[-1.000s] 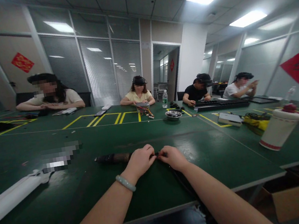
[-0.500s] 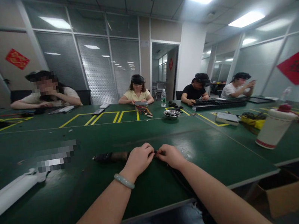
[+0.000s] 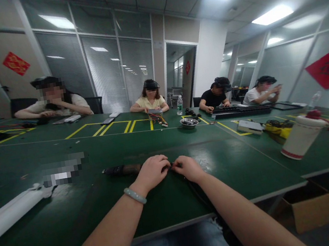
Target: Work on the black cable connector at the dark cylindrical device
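In the head view, two bare hands work at one dark rod-shaped tool [image 3: 123, 169] that lies on the green table [image 3: 73, 216], straight in front of the person. The left hand [image 3: 152, 170] is closed over the tool's right end, fingers bent down. The right hand [image 3: 189, 169] pinches thumb and fingers on one black cord [image 3: 199, 194], which runs down past the table's edge. The fingertips nearly meet; what exactly sits between them is too small to tell. One pale bracelet [image 3: 135, 195] rings the left wrist.

Four other people sit across the table. Also on it are one metal bowl [image 3: 189, 127] with dark bits inside, one white cup [image 3: 302, 138] with red trim and one long white object [image 3: 13, 213] at the left. One cardboard box [image 3: 314, 213] stands below, at the right.

Compared with a second ago, the grip of both hands looks much the same. The person at far left [image 3: 77, 105], whose arms both rested on the table then, now has a hand at the face.
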Demonstrator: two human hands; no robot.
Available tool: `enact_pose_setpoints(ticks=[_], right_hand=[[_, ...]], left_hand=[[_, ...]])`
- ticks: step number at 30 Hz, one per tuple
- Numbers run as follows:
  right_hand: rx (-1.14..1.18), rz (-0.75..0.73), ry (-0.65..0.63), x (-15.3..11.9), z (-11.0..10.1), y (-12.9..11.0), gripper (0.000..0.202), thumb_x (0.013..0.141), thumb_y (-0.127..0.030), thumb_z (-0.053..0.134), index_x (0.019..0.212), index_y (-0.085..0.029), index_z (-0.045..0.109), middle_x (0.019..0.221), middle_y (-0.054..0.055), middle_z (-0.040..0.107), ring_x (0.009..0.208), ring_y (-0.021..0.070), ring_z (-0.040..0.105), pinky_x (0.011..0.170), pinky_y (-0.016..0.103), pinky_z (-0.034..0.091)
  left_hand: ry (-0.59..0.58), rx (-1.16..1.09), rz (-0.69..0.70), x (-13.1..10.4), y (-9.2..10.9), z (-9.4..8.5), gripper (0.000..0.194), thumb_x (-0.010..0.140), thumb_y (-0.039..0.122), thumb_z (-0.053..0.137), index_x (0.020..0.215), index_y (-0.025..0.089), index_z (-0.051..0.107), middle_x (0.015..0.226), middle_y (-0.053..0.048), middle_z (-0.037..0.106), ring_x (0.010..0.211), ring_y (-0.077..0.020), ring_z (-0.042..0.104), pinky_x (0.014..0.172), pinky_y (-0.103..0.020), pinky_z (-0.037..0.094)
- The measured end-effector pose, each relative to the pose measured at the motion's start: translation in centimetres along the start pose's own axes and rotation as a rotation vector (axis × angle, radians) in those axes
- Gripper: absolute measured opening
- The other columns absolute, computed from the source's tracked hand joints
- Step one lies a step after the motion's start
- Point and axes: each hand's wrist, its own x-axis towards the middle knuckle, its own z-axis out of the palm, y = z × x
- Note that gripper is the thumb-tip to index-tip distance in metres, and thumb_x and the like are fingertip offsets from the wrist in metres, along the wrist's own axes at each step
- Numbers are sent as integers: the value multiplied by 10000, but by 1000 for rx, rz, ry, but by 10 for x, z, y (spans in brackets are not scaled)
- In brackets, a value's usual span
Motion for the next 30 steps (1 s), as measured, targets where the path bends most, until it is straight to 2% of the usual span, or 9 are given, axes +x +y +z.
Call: enact_pose_setpoints(ticks=[9, 18, 30], right_hand=[[2, -2, 6, 1, 0, 1, 63, 842, -258, 685, 839, -214, 730, 841, 4, 642, 763, 142, 589, 695, 239, 418], [1, 6, -1, 1, 0, 0, 61, 837, -254, 688, 843, -217, 736, 858, 12, 658, 779, 152, 596, 698, 245, 424], [19, -3, -6, 1, 0, 0, 67, 842, -252, 678, 857, -221, 736, 889, 17, 665, 794, 155, 612, 722, 252, 448]], left_hand=[[4, 16, -5, 0, -1, 3, 124, 867, 185, 601, 975, 230, 640, 1188, -41, 616, 1089, -220, 588, 968, -366, 451], [10, 35, -34, 1, 0, 8, 97, 858, 162, 601, 932, 217, 632, 1027, -42, 643, 962, -209, 619, 878, -344, 469], [0, 46, -108, 1, 0, 10, 55, 885, 258, 607, 891, 204, 613, 924, -26, 633, 839, -189, 616, 754, -310, 451]])
